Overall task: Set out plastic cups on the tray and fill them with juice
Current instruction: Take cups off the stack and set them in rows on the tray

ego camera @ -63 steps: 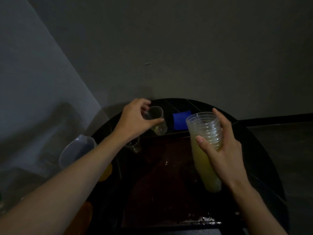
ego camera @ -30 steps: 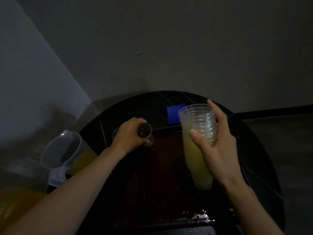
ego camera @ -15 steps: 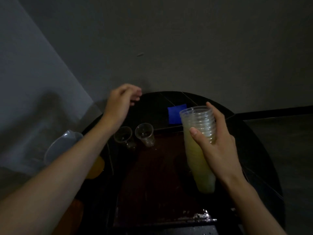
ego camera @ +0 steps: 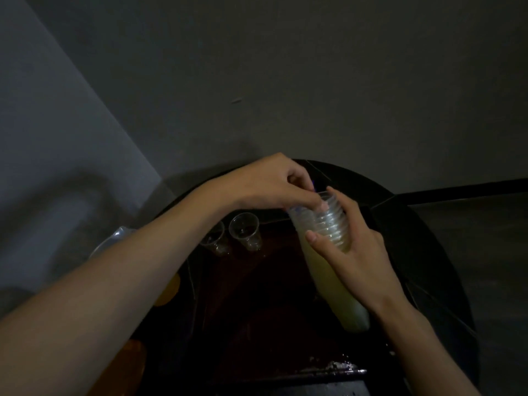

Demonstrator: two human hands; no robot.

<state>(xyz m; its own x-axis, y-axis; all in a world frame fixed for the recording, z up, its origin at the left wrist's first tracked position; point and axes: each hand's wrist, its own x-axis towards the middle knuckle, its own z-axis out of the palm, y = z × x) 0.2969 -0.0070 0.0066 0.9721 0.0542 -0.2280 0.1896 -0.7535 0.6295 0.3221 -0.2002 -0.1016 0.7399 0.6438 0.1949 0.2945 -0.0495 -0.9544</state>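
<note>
Head: right grip [ego camera: 354,258] holds cup stack [ego camera: 331,224].

round black table [ego camera: 420,241]; dark red tray [ego camera: 257,310] on it, jug [ego camera: 113,238] at left.

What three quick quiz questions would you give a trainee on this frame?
1. True or false: the right hand holds the stack of cups.
2. How many loose cups stand on the tray? A one, B two, C four.
3. Fill in: the left hand pinches the stack's top ____.
Key: 1 true; 2 B; 3 rim.
</note>
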